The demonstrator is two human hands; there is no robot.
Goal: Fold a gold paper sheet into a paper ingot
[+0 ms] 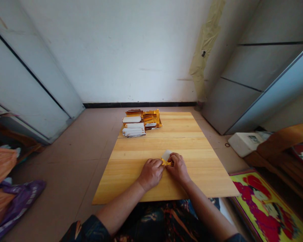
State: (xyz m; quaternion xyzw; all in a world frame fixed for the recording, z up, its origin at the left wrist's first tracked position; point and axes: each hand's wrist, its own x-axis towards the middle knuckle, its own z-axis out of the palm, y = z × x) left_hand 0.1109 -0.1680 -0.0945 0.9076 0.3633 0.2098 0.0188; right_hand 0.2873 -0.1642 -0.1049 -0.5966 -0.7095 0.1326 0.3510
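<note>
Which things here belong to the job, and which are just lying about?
In the job: left hand, right hand, gold foil piece, white paper, stacked gold and white papers.
Lying about: purple plastic bag, printed floor mat, white box.

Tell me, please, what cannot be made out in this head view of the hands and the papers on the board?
Gold foil: mostly hidden by the left hand and right hand, so its shape is unclear.
White paper: lower part hidden by the right hand.
Stacks: too small to count the sheets.
White box's label: too small to read.
</note>
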